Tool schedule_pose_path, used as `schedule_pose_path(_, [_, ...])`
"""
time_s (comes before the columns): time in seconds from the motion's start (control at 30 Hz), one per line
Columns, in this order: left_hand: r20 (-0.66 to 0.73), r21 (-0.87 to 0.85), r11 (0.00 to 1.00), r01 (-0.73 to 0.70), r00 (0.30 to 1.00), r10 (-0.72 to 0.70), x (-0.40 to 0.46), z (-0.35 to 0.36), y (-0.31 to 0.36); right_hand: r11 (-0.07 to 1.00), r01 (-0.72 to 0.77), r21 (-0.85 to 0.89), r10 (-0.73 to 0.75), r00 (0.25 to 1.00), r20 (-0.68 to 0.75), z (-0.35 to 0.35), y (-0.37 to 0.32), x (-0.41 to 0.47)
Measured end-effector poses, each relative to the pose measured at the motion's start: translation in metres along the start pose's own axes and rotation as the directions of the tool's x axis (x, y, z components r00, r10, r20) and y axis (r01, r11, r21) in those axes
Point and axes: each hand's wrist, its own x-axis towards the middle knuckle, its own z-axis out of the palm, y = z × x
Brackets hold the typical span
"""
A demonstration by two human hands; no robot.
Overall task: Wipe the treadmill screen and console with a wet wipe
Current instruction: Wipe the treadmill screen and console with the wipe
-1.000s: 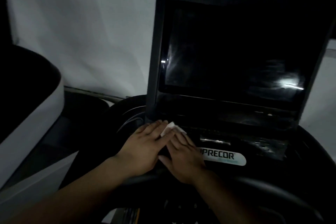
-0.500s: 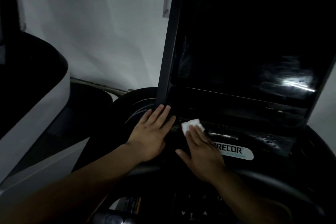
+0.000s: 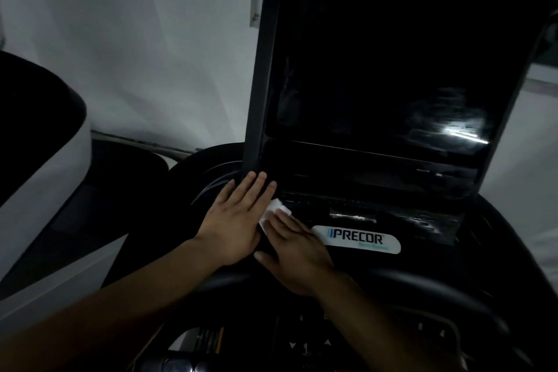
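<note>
A dim scene is shown in which a small white folded wet wipe is pressed flat against the dark plastic console of a treadmill, just below the left corner of the tall black glossy screen. The wipe is covered by the straight fingers of the right hand, laid flat and held together, with only its upper edge left exposed. The left hand is rested flat beside it, fingers extended and close together, fingertips touching the base of the screen's grey frame. The console-wiping step is judged to be in hand. A white oval label reading PRECOR lies just right of the right hand; a sweep rightward across it is judged to be called for next, with steady downward pressure.
</note>
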Motion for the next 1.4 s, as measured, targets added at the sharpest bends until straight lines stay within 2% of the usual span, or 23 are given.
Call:
schedule_pose_path(0.1, [-0.009, 0.006, 1.0, 0.01, 1.0, -0.01, -0.001, 0.001, 0.002, 0.998, -0.032, -0.052, 0.029, 0.997, -0.071, -0.01, 0.025, -0.019])
schedule_pose_path(0.2, [0.004, 0.02, 1.0, 0.018, 1.0, -0.018, -0.001, 0.0, 0.006, 0.976, -0.199, -0.088, 0.189, 0.975, -0.113, -0.015, 0.066, -0.048])
schedule_pose_path(0.27, [0.004, 0.013, 1.0, 0.024, 1.0, -0.024, 0.001, 0.0, 0.011, 0.954, -0.288, -0.081, 0.278, 0.954, -0.116, -0.017, 0.07, -0.052])
schedule_pose_path(0.3, [0.0, 0.012, 0.999, 0.031, 1.0, -0.031, 0.002, 0.002, 0.013, 0.954, -0.288, -0.079, 0.276, 0.952, -0.134, -0.016, 0.061, -0.048])
schedule_pose_path(0.37, [-0.006, 0.007, 0.999, 0.047, 0.999, -0.047, 0.004, 0.005, 0.017, 0.982, -0.175, -0.067, 0.163, 0.974, -0.155, -0.005, 0.03, -0.032])
schedule_pose_path(0.47, [-0.04, -0.024, 0.998, 0.056, 0.998, -0.057, 0.004, 0.005, 0.019, 1.0, 0.007, -0.016, -0.008, 0.997, -0.078, 0.005, -0.007, -0.017])
schedule_pose_path(0.5, [-0.049, -0.033, 0.998, 0.06, 0.997, -0.062, 0.004, 0.003, 0.018, 1.0, -0.002, -0.028, 0.0, 0.997, -0.082, 0.006, -0.003, -0.016])
schedule_pose_path(0.63, [-0.061, -0.023, 0.999, 0.048, 0.997, -0.049, 0.004, -0.004, 0.013, 0.981, -0.192, -0.006, 0.189, 0.97, -0.15, -0.006, 0.025, -0.017])
schedule_pose_path(0.77, [-0.092, -0.035, 0.998, 0.061, 0.994, -0.064, 0.006, -0.014, 0.021, 0.984, -0.161, -0.07, 0.155, 0.984, -0.082, -0.011, 0.016, -0.01])
schedule_pose_path(0.83, [-0.121, -0.047, 0.998, 0.053, 0.991, -0.058, 0.01, -0.022, 0.024, 0.991, -0.129, 0.04, 0.133, 0.986, -0.101, -0.018, 0.024, -0.01])
schedule_pose_path(0.87, [-0.14, -0.049, 0.998, 0.041, 0.989, -0.048, 0.012, -0.027, 0.024, 0.985, -0.138, 0.1, 0.153, 0.975, -0.161, -0.025, 0.03, -0.011])
schedule_pose_path(0.9, [-0.159, -0.053, 0.998, 0.032, 0.986, -0.04, 0.015, -0.033, 0.024, 0.977, -0.157, 0.144, 0.192, 0.943, -0.271, -0.036, 0.039, -0.011])
schedule_pose_path(0.93, [-0.181, -0.063, 0.998, 0.03, 0.983, -0.041, 0.018, -0.04, 0.024, 0.967, -0.18, 0.182, 0.241, 0.879, -0.411, -0.053, 0.046, -0.009])
schedule_pose_path(1.0, [-0.218, -0.096, 0.995, 0.038, 0.974, -0.058, 0.024, -0.055, 0.024, 0.933, -0.22, 0.287, 0.357, 0.684, -0.637, -0.097, 0.06, 0.002])
schedule_pose_path(1.07, [-0.245, -0.135, 0.99, 0.029, 0.967, -0.062, 0.028, -0.067, 0.024, 0.866, -0.226, 0.446, 0.495, 0.521, -0.695, -0.141, 0.075, 0.02])
schedule_pose_path(1.13, [-0.274, -0.152, 0.988, -0.001, 0.961, -0.042, 0.028, -0.078, 0.02, 0.788, -0.195, 0.585, 0.604, 0.434, -0.669, -0.172, 0.085, 0.038])
schedule_pose_path(1.17, [-0.288, -0.166, 0.986, -0.01, 0.957, -0.039, 0.028, -0.084, 0.019, 0.741, -0.165, 0.651, 0.647, 0.434, -0.627, -0.182, 0.086, 0.046])
schedule_pose_path(1.2, [-0.305, -0.194, 0.981, -0.014, 0.951, -0.047, 0.027, -0.09, 0.018, 0.685, -0.124, 0.718, 0.678, 0.471, -0.564, -0.189, 0.083, 0.053])
schedule_pose_path(1.27, [-0.347, -0.288, 0.958, -0.006, 0.933, -0.098, 0.024, -0.099, 0.016, 0.541, -0.047, 0.84, 0.673, 0.623, -0.399, -0.195, 0.071, 0.064])
schedule_pose_path(1.33, [-0.376, -0.39, 0.921, 0.008, 0.912, -0.167, 0.022, -0.105, 0.014, 0.435, -0.032, 0.9, 0.592, 0.763, -0.259, -0.196, 0.06, 0.069])
schedule_pose_path(1.4, [-0.384, -0.526, 0.85, 0.006, 0.891, -0.244, 0.024, -0.105, 0.013, 0.383, -0.074, 0.921, 0.519, 0.842, -0.148, -0.197, 0.052, 0.067])
